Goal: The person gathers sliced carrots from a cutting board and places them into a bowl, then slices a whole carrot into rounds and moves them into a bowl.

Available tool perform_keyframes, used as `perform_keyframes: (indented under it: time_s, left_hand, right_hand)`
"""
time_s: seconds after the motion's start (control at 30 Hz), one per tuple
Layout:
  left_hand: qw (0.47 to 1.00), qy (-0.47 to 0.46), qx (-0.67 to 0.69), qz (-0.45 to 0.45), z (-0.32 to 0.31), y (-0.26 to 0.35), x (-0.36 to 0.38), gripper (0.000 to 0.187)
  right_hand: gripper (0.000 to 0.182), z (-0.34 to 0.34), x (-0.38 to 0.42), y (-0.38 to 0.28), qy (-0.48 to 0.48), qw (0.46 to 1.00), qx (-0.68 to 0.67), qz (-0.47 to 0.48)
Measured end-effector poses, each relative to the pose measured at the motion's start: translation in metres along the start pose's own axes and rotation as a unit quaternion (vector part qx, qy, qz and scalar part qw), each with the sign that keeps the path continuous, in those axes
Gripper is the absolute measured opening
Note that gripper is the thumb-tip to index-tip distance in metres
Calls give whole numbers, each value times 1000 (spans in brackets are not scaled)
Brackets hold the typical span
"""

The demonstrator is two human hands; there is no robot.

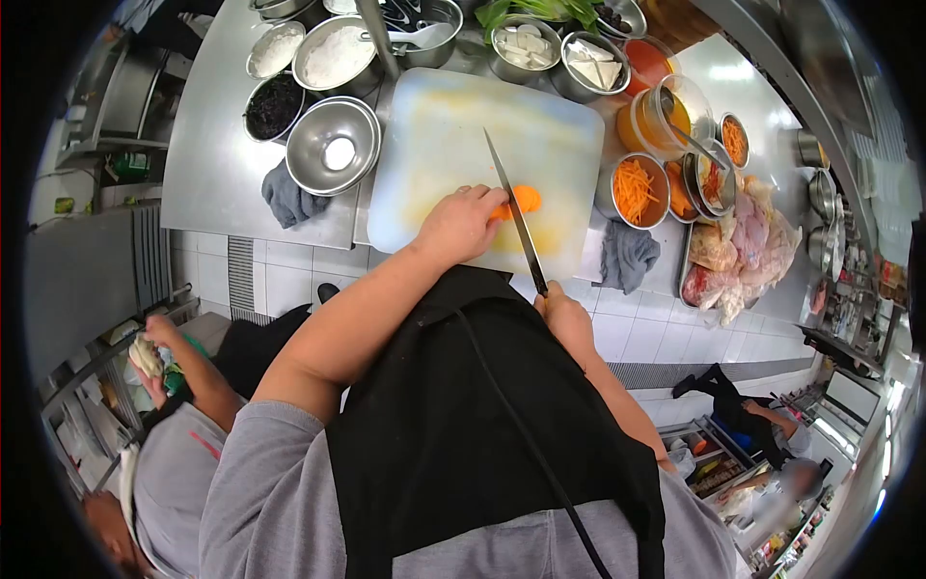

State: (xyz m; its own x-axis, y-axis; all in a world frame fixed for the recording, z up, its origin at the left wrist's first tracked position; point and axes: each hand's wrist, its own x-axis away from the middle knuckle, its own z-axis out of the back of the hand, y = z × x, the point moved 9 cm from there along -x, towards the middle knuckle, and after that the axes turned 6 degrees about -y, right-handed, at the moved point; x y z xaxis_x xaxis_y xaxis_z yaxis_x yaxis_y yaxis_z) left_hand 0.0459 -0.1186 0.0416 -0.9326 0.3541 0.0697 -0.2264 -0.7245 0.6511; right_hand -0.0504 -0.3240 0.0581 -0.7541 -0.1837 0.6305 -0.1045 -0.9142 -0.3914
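Note:
A white cutting board (482, 106) with yellow stains lies in front of me. On it rests a carrot (502, 210), and thin orange carrot slices (527, 198) lie just right of it. My left hand (463, 222) presses the carrot against the board with bent fingers close to the blade. My right hand (565, 318) is wrapped around the dark handle of a long kitchen knife (516, 212). Its blade crosses the carrot, between the held piece and the slices, with the tip pointing away from me. Part of the carrot is hidden under my left fingers.
A bowl of shredded carrot (635, 190) stands right of the board, beside a container of orange liquid (644, 130). Raw meat (748, 241) fills a tray at far right. Empty steel bowls (333, 145) sit left. A co-worker (183, 454) is at lower left.

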Motion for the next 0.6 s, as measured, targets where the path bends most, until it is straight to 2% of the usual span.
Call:
perform_keyframes:
  time_s: [0.1,0.17,0.27,0.4,0.6]
  left_hand:
    - [1000,6,3,-3,0,0,1,37]
    - [1000,-4,4,4,0,1,2,36]
    - [1000,-1,7,2,2,1,-2,35]
    - [1000,8,10,3,0,-2,0,35]
    - [1000,4,18,1,1,-2,0,34]
  right_hand:
    - [24,-7,-5,3,-13,1000,-6,-13]
    - [25,-25,-26,11,-7,999,-16,39]
    - [25,-37,-47,14,-3,1000,16,8]
    - [26,-4,-18,-6,12,1000,10,-3]
    - [26,-9,-11,-3,-14,1000,8,-8]
